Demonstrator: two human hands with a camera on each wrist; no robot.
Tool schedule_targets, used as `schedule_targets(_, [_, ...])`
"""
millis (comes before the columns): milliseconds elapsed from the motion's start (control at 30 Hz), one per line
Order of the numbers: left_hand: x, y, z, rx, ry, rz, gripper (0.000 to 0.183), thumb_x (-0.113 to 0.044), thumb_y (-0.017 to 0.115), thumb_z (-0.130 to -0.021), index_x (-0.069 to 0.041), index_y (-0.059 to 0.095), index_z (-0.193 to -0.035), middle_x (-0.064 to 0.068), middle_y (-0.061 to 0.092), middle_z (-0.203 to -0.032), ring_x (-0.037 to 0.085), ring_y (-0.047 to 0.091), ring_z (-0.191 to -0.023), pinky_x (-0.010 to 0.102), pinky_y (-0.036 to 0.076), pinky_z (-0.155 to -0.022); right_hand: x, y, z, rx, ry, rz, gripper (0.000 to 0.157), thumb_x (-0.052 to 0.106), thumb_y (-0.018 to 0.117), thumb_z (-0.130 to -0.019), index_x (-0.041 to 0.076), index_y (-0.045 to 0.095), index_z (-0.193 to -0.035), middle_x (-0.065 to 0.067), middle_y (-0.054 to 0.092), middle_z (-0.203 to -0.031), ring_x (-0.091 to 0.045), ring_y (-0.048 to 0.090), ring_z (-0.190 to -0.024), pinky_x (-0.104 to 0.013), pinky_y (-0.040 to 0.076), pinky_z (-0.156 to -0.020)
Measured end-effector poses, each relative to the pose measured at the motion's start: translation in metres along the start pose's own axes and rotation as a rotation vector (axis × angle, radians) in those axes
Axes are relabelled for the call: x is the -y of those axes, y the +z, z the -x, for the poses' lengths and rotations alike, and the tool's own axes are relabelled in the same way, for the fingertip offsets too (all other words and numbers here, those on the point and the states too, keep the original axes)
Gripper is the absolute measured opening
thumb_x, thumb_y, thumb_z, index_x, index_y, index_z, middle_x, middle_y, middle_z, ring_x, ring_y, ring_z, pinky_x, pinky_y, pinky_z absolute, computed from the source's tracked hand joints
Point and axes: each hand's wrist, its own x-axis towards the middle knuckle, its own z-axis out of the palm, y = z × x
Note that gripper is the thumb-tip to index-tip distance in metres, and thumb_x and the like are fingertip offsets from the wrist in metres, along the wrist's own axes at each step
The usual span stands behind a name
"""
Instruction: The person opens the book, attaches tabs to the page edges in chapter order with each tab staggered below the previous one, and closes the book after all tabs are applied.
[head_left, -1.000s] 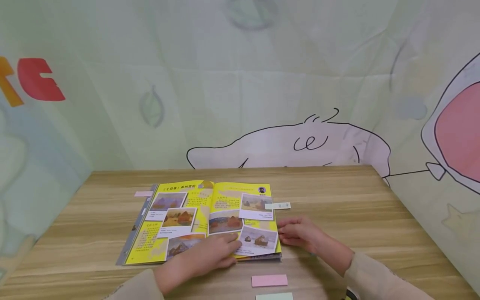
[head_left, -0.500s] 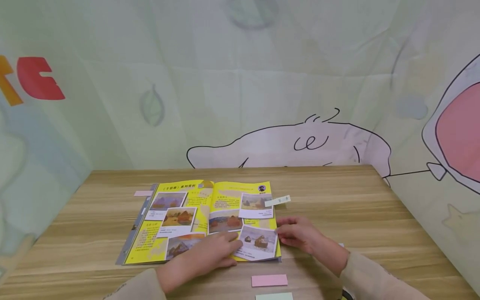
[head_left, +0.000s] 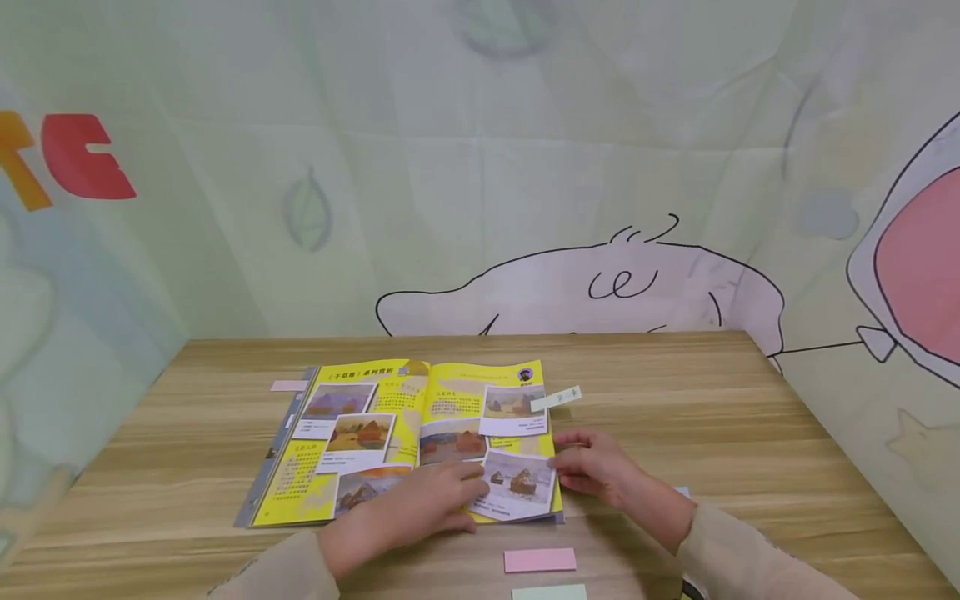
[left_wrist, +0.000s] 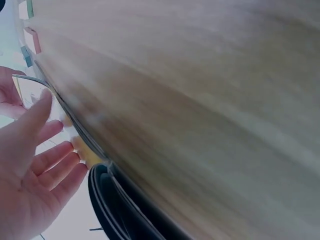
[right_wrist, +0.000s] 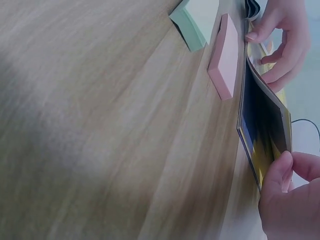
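Magazine (head_left: 411,429) lay spread on the wood-grain tabletop (head_left: 697,400), its yellow pages showing haystack paintings, with a pale tab (head_left: 566,397) jutting past its right edge and a pink tab (head_left: 287,386) past its left. The left hand (head_left: 437,502) rested on its lower middle, fingers loosely parted, while the right hand (head_left: 600,468) pinched the right-hand outer edge, near pink (head_left: 540,560) and pale green sticky-note blocks (head_left: 550,592).

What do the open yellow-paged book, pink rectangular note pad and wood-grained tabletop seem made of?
Open yellow-paged book: printed paper, perhaps lightly coated; lifted pages curve as thin sheets.
Pink rectangular note pad: probably matte paper; a thick block with dull faces.
Wood-grained tabletop: wood or wood-look laminate, low sheen; streaked grain shows, core hidden.
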Motion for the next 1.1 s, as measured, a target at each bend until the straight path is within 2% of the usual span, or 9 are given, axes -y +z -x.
schedule_targets(167, [-0.001, -0.003, -0.009, -0.033, -0.051, 0.161, 0.029, -0.025, 0.064, -0.088, -0.009, 0.064, -0.111, 0.002, 0.062, -0.110, 0.015, 0.056, -0.104, 0.035, 0.044, -0.092, 0.002, 0.001, 0.000, 0.003, -0.026, 0.000, 0.040, -0.004, 0.068, -0.077, -0.003, 0.056, -0.115, -0.011, 0.065, -0.089, -0.013, 0.059, -0.064, -0.024, 0.052, -0.059])
schedule_targets(300, [-0.004, -0.007, -0.020, -0.049, -0.147, 0.343, 0.027, -0.021, 0.063, -0.089, -0.008, 0.065, -0.113, 0.001, 0.064, -0.108, 0.013, 0.057, -0.101, 0.033, 0.045, -0.088, 0.004, 0.003, 0.005, 0.034, -0.090, -0.031, 0.041, -0.005, 0.066, -0.077, -0.006, 0.054, -0.116, -0.009, 0.062, -0.086, -0.014, 0.060, -0.067, -0.027, 0.053, -0.062])
schedule_targets(500, [-0.011, -0.011, -0.036, -0.097, -0.370, 0.739, 0.031, -0.021, 0.060, -0.091, -0.006, 0.062, -0.118, 0.005, 0.063, -0.111, 0.018, 0.059, -0.098, 0.029, 0.049, -0.079, 0.006, 0.011, 0.012, 0.039, -0.196, -0.030, 0.041, -0.006, 0.064, -0.076, -0.010, 0.053, -0.115, -0.015, 0.063, -0.093, -0.017, 0.061, -0.074, -0.031, 0.054, -0.070])
schedule_targets(600, [-0.014, -0.014, -0.044, -0.114, -0.492, 0.975, 0.036, -0.022, 0.059, -0.091, -0.004, 0.058, -0.122, 0.008, 0.060, -0.116, 0.020, 0.061, -0.096, 0.033, 0.051, -0.079, 0.006, 0.016, 0.014, 0.020, -0.261, 0.017, 0.037, -0.003, 0.066, -0.075, -0.009, 0.057, -0.110, -0.018, 0.062, -0.096, -0.019, 0.061, -0.078, -0.033, 0.055, -0.072])
schedule_targets(733, [-0.019, -0.018, -0.054, -0.152, -0.607, 1.217, 0.044, -0.025, 0.060, -0.091, -0.004, 0.052, -0.129, 0.012, 0.055, -0.124, 0.022, 0.062, -0.098, 0.035, 0.052, -0.081, 0.006, 0.021, 0.016, 0.025, -0.362, 0.098, 0.035, 0.002, 0.068, -0.075, -0.008, 0.060, -0.107, -0.016, 0.062, -0.095, -0.020, 0.061, -0.080, -0.032, 0.055, -0.071])
schedule_targets(867, [-0.023, -0.021, -0.061, -0.227, -0.689, 1.354, 0.050, -0.025, 0.061, -0.091, -0.002, 0.046, -0.133, 0.015, 0.050, -0.127, 0.024, 0.060, -0.102, 0.036, 0.052, -0.082, 0.008, 0.030, 0.017, 0.033, -0.402, 0.144, 0.036, 0.005, 0.070, -0.077, -0.006, 0.062, -0.109, -0.014, 0.063, -0.096, -0.020, 0.061, -0.081, -0.033, 0.055, -0.073])
schedule_targets(967, [-0.024, -0.021, -0.064, -0.300, -0.741, 1.431, 0.052, -0.020, 0.062, -0.091, 0.002, 0.042, -0.134, 0.018, 0.051, -0.124, 0.024, 0.061, -0.098, 0.037, 0.052, -0.082, 0.011, 0.036, 0.020, 0.028, -0.433, 0.188, 0.036, 0.005, 0.072, -0.077, -0.004, 0.063, -0.111, -0.011, 0.064, -0.096, -0.020, 0.061, -0.081, -0.031, 0.054, -0.072])
schedule_targets(1100, [-0.020, -0.021, -0.063, -0.351, -0.780, 1.475, 0.054, -0.017, 0.062, -0.090, 0.004, 0.039, -0.134, 0.019, 0.053, -0.118, 0.021, 0.063, -0.090, 0.036, 0.053, -0.080, 0.013, 0.043, 0.023, 0.024, -0.522, 0.266, 0.036, 0.006, 0.075, -0.076, -0.002, 0.065, -0.110, -0.009, 0.065, -0.096, -0.019, 0.061, -0.082, -0.029, 0.054, -0.067])
